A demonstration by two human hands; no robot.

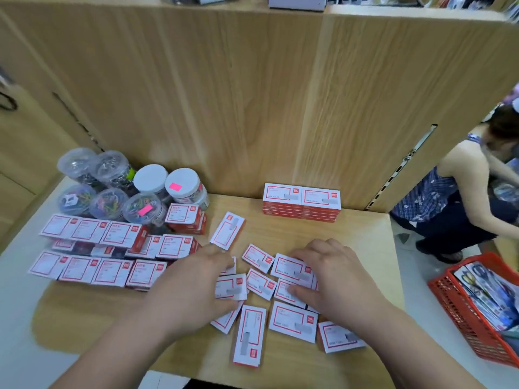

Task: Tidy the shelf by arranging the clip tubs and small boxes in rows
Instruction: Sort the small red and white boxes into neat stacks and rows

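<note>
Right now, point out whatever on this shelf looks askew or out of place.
The loose small boxes around the left hand and right hand lie scattered at mixed angles, some overlapping, unlike the squared stack against the back wall. One long box at the front points front-to-back, across its neighbours.

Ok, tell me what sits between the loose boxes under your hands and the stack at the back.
Nothing visible. Bare shelf separates the loose boxes from the stack; one tilted box lies off to the left.
</note>
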